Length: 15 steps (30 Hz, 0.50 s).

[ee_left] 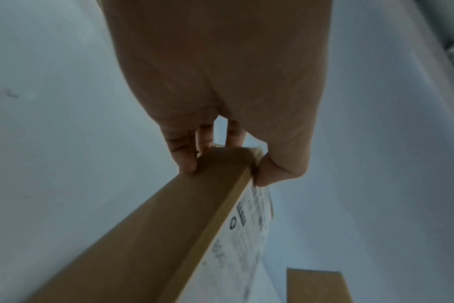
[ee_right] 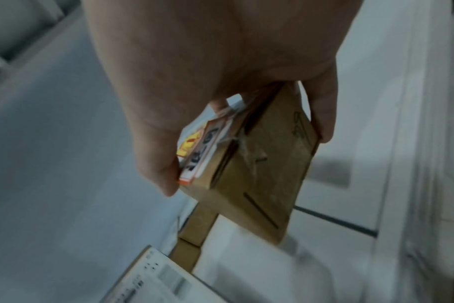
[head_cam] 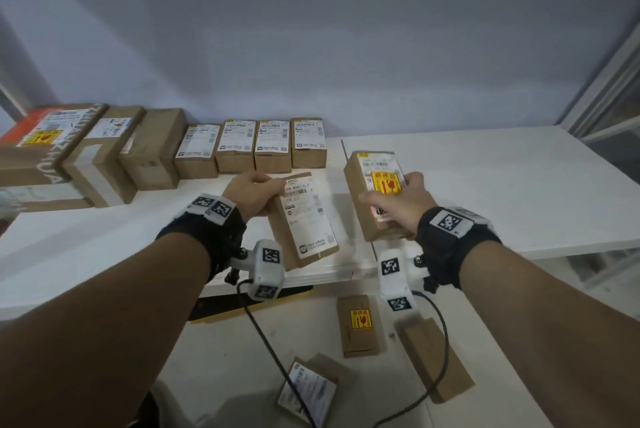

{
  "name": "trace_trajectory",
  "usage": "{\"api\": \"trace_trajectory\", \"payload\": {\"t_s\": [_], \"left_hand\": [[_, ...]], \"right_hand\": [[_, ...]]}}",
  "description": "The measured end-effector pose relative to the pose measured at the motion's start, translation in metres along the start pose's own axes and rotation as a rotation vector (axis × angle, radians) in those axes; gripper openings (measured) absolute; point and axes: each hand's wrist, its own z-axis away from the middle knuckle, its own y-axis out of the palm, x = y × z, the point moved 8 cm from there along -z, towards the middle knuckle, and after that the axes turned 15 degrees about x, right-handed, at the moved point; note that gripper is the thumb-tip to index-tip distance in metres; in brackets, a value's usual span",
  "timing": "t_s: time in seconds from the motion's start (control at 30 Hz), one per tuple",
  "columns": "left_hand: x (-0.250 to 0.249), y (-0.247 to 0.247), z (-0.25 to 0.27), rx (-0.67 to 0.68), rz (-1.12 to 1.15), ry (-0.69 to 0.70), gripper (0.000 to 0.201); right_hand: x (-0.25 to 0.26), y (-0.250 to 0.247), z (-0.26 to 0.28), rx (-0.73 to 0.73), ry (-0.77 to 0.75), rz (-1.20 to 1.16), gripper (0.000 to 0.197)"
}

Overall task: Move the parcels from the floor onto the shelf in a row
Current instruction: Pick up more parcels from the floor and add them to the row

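Observation:
My left hand (head_cam: 254,193) grips the upper end of a flat brown parcel with a white label (head_cam: 306,219), held tilted above the white shelf (head_cam: 485,185); in the left wrist view the fingers (ee_left: 187,162) and thumb pinch the flat parcel (ee_left: 169,235). My right hand (head_cam: 403,200) holds a thicker parcel with a yellow and red sticker (head_cam: 375,192) above the shelf, to the right of the row. In the right wrist view the sticker parcel (ee_right: 259,164) sits between thumb and fingers. Several parcels (head_cam: 239,147) stand in a row along the wall.
On the floor below lie three more parcels: one with a yellow sticker (head_cam: 360,330), a plain one (head_cam: 433,358) and a labelled one (head_cam: 308,389). A black cable (head_cam: 273,348) runs across the floor. A seam (head_cam: 360,219) splits the shelf, with bare shelf on the right.

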Motion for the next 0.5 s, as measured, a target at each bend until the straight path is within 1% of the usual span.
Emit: {"api": "trace_trajectory", "payload": {"t_s": [0.07, 0.13, 0.2, 0.27, 0.37, 0.5], "left_hand": [[0.013, 0.007, -0.015, 0.028, 0.036, -0.03, 0.054], [0.023, 0.015, -0.03, 0.038, 0.062, -0.048, 0.06], [0.028, 0.023, -0.043, 0.039, 0.066, -0.052, 0.052], [0.029, 0.031, -0.055, 0.043, 0.048, -0.036, 0.042], [0.028, 0.042, -0.064, 0.054, 0.027, -0.021, 0.035], [0.018, 0.046, -0.053, 0.055, -0.064, -0.058, 0.03]], "right_hand": [[-0.013, 0.007, -0.014, -0.001, 0.073, 0.141, 0.1], [-0.025, 0.015, -0.027, 0.003, 0.12, 0.22, 0.105], [-0.03, 0.02, -0.034, 0.004, 0.148, 0.243, 0.103], [-0.035, 0.022, -0.043, -0.018, 0.175, 0.236, 0.099], [-0.036, 0.02, -0.051, -0.054, 0.155, 0.224, 0.091], [-0.034, 0.013, -0.055, -0.017, 0.073, 0.021, 0.078]]}}
